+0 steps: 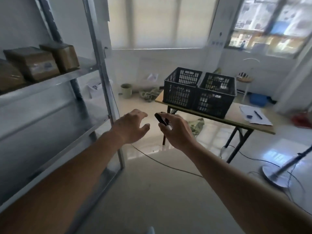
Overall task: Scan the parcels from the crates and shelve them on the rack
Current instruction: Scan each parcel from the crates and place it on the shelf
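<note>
small stockroom: metal rack [70,78] with boxed parcels [32,63], crates [199,92] on folding table [236,119], tiled floor [152,191]

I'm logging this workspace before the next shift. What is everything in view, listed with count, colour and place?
Parcels: three, brown, on the rack's upper shelf.
Rack: one, grey metal, left.
Crates: two, black, side by side on the table.
Table: one, tan top, black legs, centre right.
Papers with pen: white, on the table's right end.
Bucket: one, pale green, on the floor.
Scanner: one, black, held in the right hand.
Left hand: open, holding nothing.
Right hand: grips the scanner.
</note>
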Demonstrator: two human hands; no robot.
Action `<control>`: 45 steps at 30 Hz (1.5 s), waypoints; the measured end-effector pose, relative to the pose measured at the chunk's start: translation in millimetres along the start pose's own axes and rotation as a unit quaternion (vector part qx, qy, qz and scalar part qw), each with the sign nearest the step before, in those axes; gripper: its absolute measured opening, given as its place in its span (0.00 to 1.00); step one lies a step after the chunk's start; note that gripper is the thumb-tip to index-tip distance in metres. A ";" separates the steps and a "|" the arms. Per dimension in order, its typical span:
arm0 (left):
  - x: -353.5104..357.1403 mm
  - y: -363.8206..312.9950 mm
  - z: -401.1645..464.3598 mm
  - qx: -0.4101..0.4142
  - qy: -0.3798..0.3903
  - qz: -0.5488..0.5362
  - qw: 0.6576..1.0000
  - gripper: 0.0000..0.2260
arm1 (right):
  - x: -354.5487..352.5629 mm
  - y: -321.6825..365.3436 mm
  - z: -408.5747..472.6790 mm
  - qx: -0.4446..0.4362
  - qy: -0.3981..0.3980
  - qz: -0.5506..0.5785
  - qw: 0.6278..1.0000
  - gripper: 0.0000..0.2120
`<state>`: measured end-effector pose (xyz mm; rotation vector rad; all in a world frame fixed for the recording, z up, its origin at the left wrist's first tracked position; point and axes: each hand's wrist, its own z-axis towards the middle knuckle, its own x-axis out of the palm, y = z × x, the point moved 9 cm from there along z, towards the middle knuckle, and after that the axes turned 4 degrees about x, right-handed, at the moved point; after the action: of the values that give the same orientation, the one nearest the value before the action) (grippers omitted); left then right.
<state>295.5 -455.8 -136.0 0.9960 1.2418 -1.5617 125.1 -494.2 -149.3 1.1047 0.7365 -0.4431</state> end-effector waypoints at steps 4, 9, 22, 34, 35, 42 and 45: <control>24.4 -32.7 85.3 0.056 0.015 -0.005 0.998 0.24 | -32.9 -55.2 47.2 0.041 -0.026 -0.004 0.999 0.20; 51.3 -62.5 189.8 0.111 0.035 -0.018 0.993 0.22 | -69.1 -116.5 109.0 0.092 -0.069 -0.013 0.993 0.21; 150.2 -159.9 413.4 0.196 0.095 -0.037 0.975 0.25 | -151.2 -299.4 226.1 0.178 -0.125 -0.009 0.976 0.22; 242.5 -231.9 598.7 0.170 0.119 -0.030 0.978 0.24 | -222.7 -469.8 364.1 0.184 -0.100 0.000 0.978 0.22; 248.6 -233.9 609.3 0.171 0.122 -0.025 0.977 0.24 | -223.5 -479.0 373.5 0.184 -0.095 -0.001 0.978 0.21; 290.0 -234.0 698.1 0.180 0.143 -0.004 0.973 0.26 | -217.0 -540.9 458.0 0.183 -0.069 -0.007 0.981 0.22; 311.8 -226.4 743.8 0.181 0.156 -0.008 0.971 0.26 | -209.2 -566.5 500.7 0.189 -0.065 -0.009 0.980 0.22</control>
<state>-59.0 -1208.2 -235.5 1.5170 1.1951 -1.7275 -234.7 -1186.2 -232.9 1.4093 0.5593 -0.6842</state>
